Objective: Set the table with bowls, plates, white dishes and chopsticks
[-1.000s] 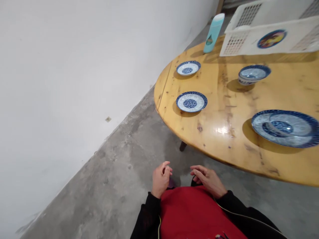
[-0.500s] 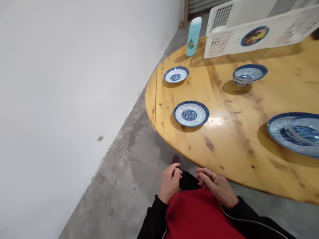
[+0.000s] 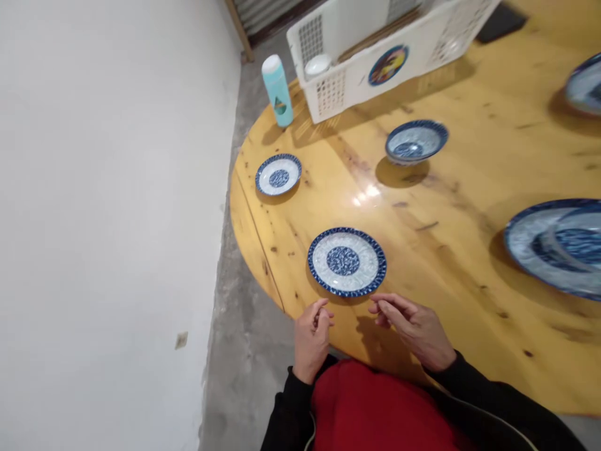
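Note:
Nearest to both hands is a blue-and-white plate (image 3: 345, 262) lying on the wooden table (image 3: 422, 269). My left hand (image 3: 313, 338) hovers at the table's edge, just below the plate's left side, its fingers loosely curled with nothing in them. Close to the plate's lower right rim is my right hand (image 3: 413, 326), also holding nothing, its fingers half bent and the thumb beside them. Neither hand visibly grips the plate. Farther back sits a smaller-looking blue-rimmed plate (image 3: 278, 175). A matching bowl (image 3: 417, 141) stands right of it.
A white plastic basket (image 3: 352, 88) holding a white cup-like item (image 3: 318, 64) stands at the back, beside a light-blue bottle (image 3: 278, 94). A large blue-and-white dish (image 3: 526, 241) lies at right, with another bowl (image 3: 585, 81) behind. A white wall (image 3: 107, 188) rises at left.
My view has shifted right and closer to the table. Both hands now reach over the table edge, nearer the front plate. They remain empty.

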The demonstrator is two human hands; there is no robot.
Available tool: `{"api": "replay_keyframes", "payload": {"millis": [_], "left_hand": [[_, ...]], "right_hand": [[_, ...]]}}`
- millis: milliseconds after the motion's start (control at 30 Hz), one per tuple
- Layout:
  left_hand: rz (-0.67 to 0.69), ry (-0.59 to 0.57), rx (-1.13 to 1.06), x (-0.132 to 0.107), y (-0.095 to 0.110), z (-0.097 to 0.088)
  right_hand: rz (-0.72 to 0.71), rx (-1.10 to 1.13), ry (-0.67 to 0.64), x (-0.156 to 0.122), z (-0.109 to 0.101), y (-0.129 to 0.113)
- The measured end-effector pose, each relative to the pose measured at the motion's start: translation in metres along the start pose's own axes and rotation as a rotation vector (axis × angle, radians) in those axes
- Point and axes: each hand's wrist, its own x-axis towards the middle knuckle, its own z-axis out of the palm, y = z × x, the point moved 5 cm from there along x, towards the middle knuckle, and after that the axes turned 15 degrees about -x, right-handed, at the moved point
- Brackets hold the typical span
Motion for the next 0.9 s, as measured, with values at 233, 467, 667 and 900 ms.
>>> {"api": "replay_keyframes", "payload": {"millis": [233,467,667,900], "left_hand": [[0.069,-0.124,0.024,0.067,0.030,0.002],[0.152,-0.353,0.076,0.136,0.052,0.007],[0.322,-0.586,0.311,0.217,0.095,0.027],[0.385,-0.631,0.527,0.312,0.148,0.099]], "right_hand": [[0.032,0.070,0.156,0.026,-0.001,-0.028],[0.144,0.159,0.380,0.050,0.006,-0.029],[0.166,0.120,0.611,0.097,-0.029,-0.044],[0.165,-0.158,0.766,0.180,-0.109,-0.065]]}}
